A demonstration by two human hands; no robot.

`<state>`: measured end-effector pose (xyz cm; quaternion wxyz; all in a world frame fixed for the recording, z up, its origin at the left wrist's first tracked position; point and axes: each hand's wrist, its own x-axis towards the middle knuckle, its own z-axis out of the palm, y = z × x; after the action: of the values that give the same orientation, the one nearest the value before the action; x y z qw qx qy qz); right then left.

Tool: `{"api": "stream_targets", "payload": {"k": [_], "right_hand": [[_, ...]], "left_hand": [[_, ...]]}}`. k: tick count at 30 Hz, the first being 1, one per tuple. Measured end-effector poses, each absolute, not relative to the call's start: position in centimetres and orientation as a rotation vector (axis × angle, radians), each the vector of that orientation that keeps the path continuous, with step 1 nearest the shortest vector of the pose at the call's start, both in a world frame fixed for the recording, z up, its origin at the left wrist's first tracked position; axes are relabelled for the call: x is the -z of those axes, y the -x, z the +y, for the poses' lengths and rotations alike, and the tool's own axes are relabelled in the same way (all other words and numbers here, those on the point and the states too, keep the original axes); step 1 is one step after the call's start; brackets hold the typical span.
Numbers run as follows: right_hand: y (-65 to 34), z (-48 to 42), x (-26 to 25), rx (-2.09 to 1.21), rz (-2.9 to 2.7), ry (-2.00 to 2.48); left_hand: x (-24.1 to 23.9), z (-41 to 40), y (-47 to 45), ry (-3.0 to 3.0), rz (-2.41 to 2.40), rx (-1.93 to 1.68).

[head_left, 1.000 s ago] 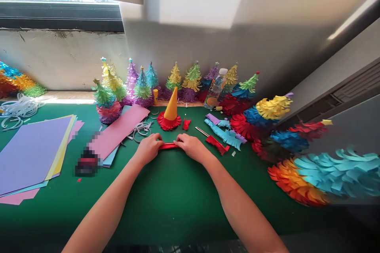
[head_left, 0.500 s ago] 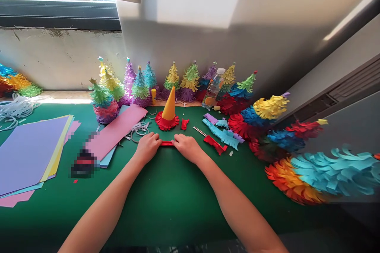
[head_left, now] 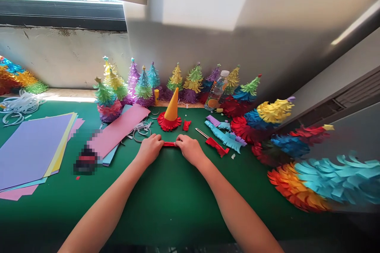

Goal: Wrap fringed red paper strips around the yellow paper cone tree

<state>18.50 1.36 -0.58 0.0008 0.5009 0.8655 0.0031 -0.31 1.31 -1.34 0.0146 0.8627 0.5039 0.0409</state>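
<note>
Between my two hands a narrow red paper strip is stretched level, just above or on the green table. My left hand is closed on its left end, and my right hand is closed on the right end. Straight behind them stands a yellow paper cone with a red fringe around its base. Beside the cone lies a small red paper scrap. To the right of my right hand are a red fringed piece and a thin metal tool.
Stacked coloured sheets lie at left, near pink paper and a pixelated dark item. Paper trees line the back, with larger ones at right. A bottle and blue fringed strips are behind right.
The whole view has shifted slightly, so things appear a little further right. Both hands keep hold of the red strip in nearly the same pose.
</note>
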Motion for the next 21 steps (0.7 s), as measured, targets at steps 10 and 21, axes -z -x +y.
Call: {"api": "stream_targets", "payload": {"k": [10,21], "right_hand": [[-19.0,1.3,0.5,0.067,2.766,-1.523],[-19.5,1.9,0.8,0.181,2.763,-1.700]], "left_hand": [[1.0,1.7,0.3,-2.454,1.733,-0.211],[1.2,2.2,0.4,-2.464,1.650,-0.224]]}}
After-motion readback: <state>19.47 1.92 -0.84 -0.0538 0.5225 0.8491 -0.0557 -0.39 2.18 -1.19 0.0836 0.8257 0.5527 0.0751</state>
